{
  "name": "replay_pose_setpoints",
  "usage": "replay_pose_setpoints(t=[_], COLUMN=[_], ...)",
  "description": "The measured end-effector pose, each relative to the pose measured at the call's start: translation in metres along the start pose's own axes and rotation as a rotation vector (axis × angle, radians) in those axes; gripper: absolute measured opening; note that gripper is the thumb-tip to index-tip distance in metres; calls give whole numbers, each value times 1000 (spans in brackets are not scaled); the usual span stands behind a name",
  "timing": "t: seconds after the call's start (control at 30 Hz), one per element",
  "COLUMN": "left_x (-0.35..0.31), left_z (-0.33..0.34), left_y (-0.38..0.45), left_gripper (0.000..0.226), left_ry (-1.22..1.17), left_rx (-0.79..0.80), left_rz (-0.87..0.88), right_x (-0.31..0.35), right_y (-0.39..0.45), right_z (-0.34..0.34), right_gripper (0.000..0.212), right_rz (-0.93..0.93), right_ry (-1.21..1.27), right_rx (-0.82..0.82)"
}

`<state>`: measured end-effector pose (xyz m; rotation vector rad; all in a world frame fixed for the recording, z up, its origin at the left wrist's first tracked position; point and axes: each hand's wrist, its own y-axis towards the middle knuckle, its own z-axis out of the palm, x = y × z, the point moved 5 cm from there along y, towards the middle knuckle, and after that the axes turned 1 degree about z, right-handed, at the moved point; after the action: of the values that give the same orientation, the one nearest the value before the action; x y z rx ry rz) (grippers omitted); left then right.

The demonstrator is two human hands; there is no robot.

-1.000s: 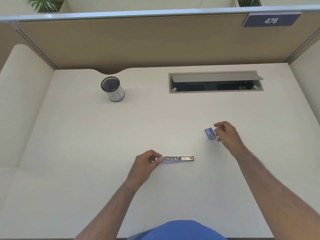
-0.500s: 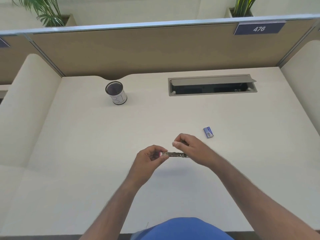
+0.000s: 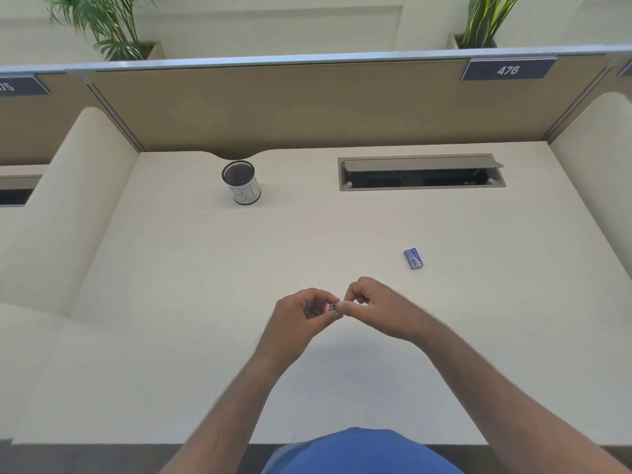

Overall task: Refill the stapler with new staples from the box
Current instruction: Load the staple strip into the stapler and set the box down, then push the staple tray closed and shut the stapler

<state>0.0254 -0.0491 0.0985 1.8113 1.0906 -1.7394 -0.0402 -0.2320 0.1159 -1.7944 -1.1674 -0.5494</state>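
The small pink and metal stapler (image 3: 329,306) is held between both hands above the middle of the desk. Only a short bit of it shows between the fingers. My left hand (image 3: 301,314) grips its pink end. My right hand (image 3: 374,307) is closed on its other end, fingertips pinched together. The blue staple box (image 3: 413,258) lies flat on the desk, up and to the right of my right hand, apart from it.
A black mesh pen cup (image 3: 241,182) with a white label stands at the back left. An open grey cable tray (image 3: 421,172) is set into the desk at the back right. A tan partition (image 3: 307,104) closes off the far edge.
My right hand left the staple box and came across to the stapler. Both hands closed in on it, and much less of the stapler shows now.
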Motion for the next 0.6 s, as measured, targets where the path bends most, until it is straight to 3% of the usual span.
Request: replay_pose_setpoints(t=[0.2, 0.6], left_x=[-2, 2], left_z=[2, 7], left_y=[-8, -19], left_gripper=[10, 13], left_ry=[4, -16], left_rx=[19, 42], left_rz=[8, 14], right_x=[-6, -15], right_y=[-5, -16], right_z=[8, 5], right_gripper=[32, 35], right_rz=[29, 59], right_ry=[26, -1], right_rx=[17, 2])
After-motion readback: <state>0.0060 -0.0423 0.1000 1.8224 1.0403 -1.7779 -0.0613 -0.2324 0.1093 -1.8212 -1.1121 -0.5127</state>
